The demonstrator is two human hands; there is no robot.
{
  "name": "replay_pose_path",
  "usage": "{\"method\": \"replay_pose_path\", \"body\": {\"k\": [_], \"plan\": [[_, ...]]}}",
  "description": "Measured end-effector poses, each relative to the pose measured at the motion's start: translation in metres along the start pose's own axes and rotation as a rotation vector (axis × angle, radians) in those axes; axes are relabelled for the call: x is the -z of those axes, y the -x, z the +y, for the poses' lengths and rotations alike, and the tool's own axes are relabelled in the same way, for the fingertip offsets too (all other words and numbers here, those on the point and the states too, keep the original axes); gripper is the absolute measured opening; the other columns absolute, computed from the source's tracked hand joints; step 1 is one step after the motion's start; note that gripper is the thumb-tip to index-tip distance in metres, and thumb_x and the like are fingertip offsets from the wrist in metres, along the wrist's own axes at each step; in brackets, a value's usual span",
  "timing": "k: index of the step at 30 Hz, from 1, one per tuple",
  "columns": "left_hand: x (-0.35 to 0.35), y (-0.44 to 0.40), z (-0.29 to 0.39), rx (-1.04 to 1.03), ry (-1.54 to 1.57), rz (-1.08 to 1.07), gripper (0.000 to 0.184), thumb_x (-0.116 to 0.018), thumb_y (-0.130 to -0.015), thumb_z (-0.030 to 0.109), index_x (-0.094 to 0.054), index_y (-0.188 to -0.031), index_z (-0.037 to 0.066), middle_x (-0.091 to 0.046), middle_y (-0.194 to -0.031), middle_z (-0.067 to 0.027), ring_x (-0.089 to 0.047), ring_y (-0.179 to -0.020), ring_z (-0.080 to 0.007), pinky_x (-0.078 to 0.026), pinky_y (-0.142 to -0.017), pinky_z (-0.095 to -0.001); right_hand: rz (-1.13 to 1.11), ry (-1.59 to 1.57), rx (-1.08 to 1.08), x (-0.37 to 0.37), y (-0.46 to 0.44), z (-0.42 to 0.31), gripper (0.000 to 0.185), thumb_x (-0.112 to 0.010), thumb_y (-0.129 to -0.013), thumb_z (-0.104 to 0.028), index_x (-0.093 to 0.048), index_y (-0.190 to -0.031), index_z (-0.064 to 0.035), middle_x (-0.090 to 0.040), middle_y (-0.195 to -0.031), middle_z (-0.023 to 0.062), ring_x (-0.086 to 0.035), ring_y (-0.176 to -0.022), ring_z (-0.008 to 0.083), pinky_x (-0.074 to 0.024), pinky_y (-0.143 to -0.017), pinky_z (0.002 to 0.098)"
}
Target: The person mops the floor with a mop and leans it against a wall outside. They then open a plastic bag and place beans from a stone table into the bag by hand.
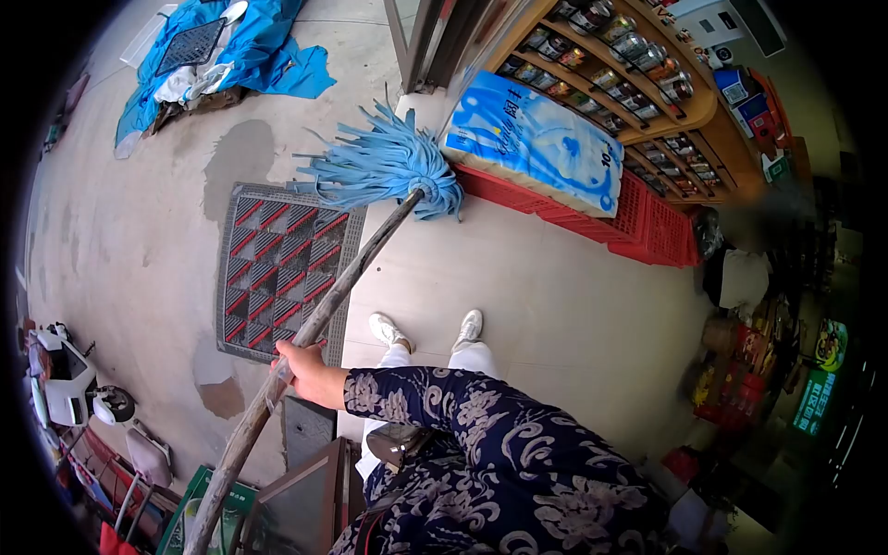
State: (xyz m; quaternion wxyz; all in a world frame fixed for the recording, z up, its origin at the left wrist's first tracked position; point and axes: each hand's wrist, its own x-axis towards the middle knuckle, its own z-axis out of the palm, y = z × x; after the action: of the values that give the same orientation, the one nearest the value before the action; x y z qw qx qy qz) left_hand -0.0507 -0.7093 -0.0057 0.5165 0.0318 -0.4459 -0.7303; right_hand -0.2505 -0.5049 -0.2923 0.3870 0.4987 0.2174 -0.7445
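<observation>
My right hand (301,368) is closed around the worn wooden handle of a mop (319,314), its arm reaching across in a dark flowered sleeve. The handle slants from the bottom left edge up to the mop's head of light blue strips (384,166). Those strips spread over the pale floor, by the upper right corner of a grey mat with red stripes (291,268) and against a red crate. My left hand is outside the picture, as is the handle's upper end.
A blue-and-white paper pack (536,139) lies on red plastic crates (647,222), beside wooden shelves of jars (592,60). Blue sheeting (268,65) is heaped at the upper left. A white scooter (69,384) stands left. My white shoes (470,326) are on the floor.
</observation>
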Motion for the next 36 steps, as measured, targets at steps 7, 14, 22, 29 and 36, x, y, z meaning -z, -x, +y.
{"method": "replay_pose_path", "body": {"k": [7,14,22,29,36], "plan": [[-0.077,0.044,-0.104,0.193,-0.130,-0.029,0.015,-0.051,-0.075,0.008,-0.042,-0.064,0.013,-0.038,-0.053,0.0026,-0.036,-0.048,-0.0088,-0.034,-0.053,-0.0227,0.121,-0.140,0.067,0.140,-0.062,-0.113,0.024,-0.058,-0.079,-0.013,-0.045,-0.094,-0.0006,-0.054,-0.080,0.0110,-0.057,-0.063,0.0232,-0.0488,-0.054,0.0359],[-0.129,0.109,-0.211,0.428,-0.322,-0.006,0.011,-0.048,-0.075,0.008,-0.041,-0.067,0.011,-0.034,-0.052,0.0015,-0.034,-0.049,-0.0095,-0.033,-0.059,-0.0230,0.315,-0.239,0.421,0.283,-0.074,-0.265,0.024,-0.061,-0.069,-0.007,-0.048,-0.087,0.0029,-0.053,-0.077,0.0104,-0.055,-0.062,0.0216,-0.0463,-0.052,0.0360],[-0.280,0.280,-0.349,0.798,0.012,-0.375,0.013,-0.049,-0.078,0.012,-0.038,-0.072,0.011,-0.036,-0.056,-0.0013,-0.036,-0.051,-0.0123,-0.032,-0.060,-0.0281,0.191,-0.584,0.639,0.520,0.005,-0.434,0.009,-0.057,-0.075,-0.007,-0.049,-0.078,-0.0049,-0.051,-0.068,0.0063,-0.054,-0.060,0.0199,-0.0488,-0.056,0.0332],[-0.393,0.365,-0.395,0.944,0.237,-0.706,0.021,-0.056,-0.081,0.020,-0.038,-0.073,0.014,-0.037,-0.056,0.0009,-0.041,-0.047,-0.0122,-0.034,-0.056,-0.0290,0.131,-0.853,0.857,0.635,0.082,-0.450,0.013,-0.057,-0.077,-0.008,-0.046,-0.070,-0.0071,-0.050,-0.062,0.0053,-0.049,-0.060,0.0180,-0.0448,-0.063,0.0308],[-0.422,0.352,-0.398,0.930,0.309,-0.854,0.023,-0.061,-0.078,0.021,-0.041,-0.068,0.015,-0.043,-0.052,0.0029,-0.047,-0.041,-0.0103,-0.040,-0.043,-0.0251,0.150,-0.997,0.720,0.638,0.070,-0.383,0.013,-0.057,-0.074,-0.004,-0.044,-0.072,-0.0069,-0.048,-0.065,0.0059,-0.051,-0.061,0.0187,-0.0460,-0.062,0.0316]]}}
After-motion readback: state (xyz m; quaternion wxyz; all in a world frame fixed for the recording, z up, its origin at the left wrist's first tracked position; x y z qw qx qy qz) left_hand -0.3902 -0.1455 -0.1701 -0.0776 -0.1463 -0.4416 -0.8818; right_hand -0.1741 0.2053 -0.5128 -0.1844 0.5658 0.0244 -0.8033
